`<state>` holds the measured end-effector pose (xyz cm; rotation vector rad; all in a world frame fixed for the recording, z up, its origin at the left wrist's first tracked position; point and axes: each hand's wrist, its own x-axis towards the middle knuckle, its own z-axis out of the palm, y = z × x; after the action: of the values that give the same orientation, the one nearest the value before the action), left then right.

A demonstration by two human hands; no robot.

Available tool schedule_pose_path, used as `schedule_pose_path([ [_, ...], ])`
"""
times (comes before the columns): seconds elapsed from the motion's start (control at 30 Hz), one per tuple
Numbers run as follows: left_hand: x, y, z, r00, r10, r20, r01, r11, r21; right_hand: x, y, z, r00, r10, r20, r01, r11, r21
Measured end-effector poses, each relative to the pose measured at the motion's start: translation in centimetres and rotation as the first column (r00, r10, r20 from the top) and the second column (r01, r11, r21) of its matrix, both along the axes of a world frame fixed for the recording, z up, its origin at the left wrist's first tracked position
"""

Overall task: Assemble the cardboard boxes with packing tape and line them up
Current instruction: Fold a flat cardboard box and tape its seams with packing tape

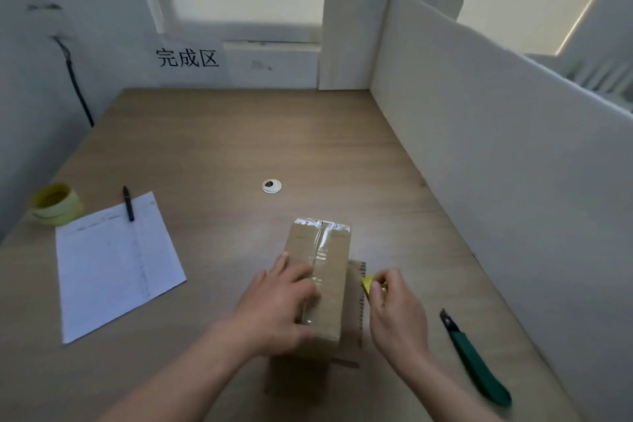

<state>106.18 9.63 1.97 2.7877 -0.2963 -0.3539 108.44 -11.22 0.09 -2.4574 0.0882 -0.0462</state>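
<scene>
A brown cardboard box (318, 281) sits on the tabletop (219, 147), near the front edge and a bit right of the middle. A strip of clear shiny tape (320, 250) runs along the seam on top of the box and folds down over its far end. One loose flap (356, 301) sticks out flat on the right side of the box.

The left hand (281, 305) lies flat on top of the box, with its fingers (294, 272) straight and a little spread, pressing on the tape. The right hand (397, 312) is just beside the box, over the loose flap. Its fingers are curled and pinch a small yellow thing (368, 283); it is too blurry to tell what it is.

A green knife (474, 363) with a black tip lies to the right of the right hand, near the white wall board (496, 164) that stands along the right edge. A small round white cap (271, 186) sits in the middle of the tabletop, past the box. A white sheet of paper (116, 267) lies toward the left edge, and a black pen (128, 203) rests on its far corner. A yellow roll of tape (56, 204) stands just beyond the paper, right at the left edge. Black writing (187, 57) is on the back wall.
</scene>
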Motion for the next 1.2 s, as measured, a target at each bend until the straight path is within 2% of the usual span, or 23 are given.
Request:
schedule_pose_path([
  [0.03,0.5,-1.2,1.0,0.996,0.091,-0.004,-0.091,0.995,0.042,0.3,-0.4,0.2,1.0,-0.012,0.01,0.012,1.0,0.007],
  [0.1,0.8,-4.2,1.7,0.95,0.314,-0.004,-0.313,0.949,0.034,0.9,-1.0,0.5,0.999,-0.013,0.03,0.012,1.0,0.019],
  [0.17,0.5,-6.6,0.4,0.916,0.401,0.018,-0.401,0.912,0.08,1.4,-1.4,1.2,0.999,0.011,0.049,-0.012,0.999,0.036],
  [0.3,-0.1,-7.6,-1.5,0.926,0.346,0.154,-0.368,0.918,0.147,2.5,-2.0,1.7,0.996,0.032,0.083,-0.035,0.999,0.039],
  [0.63,-0.2,-5.7,-1.8,0.975,0.18,0.13,-0.203,0.96,0.193,4.0,-3.3,2.3,0.995,0.074,0.065,-0.078,0.994,0.07],
  [1.03,-0.5,-5.6,-2.2,0.965,0.218,0.144,-0.241,0.955,0.17,3.4,-6.8,0.7,0.997,0.074,0.019,-0.074,0.997,0.001],
  [1.2,-0.3,-5.6,-2.6,0.948,0.212,0.236,-0.253,0.954,0.161,2.1,-7.9,-0.6,0.997,0.04,-0.069,-0.041,0.999,-0.022],
])
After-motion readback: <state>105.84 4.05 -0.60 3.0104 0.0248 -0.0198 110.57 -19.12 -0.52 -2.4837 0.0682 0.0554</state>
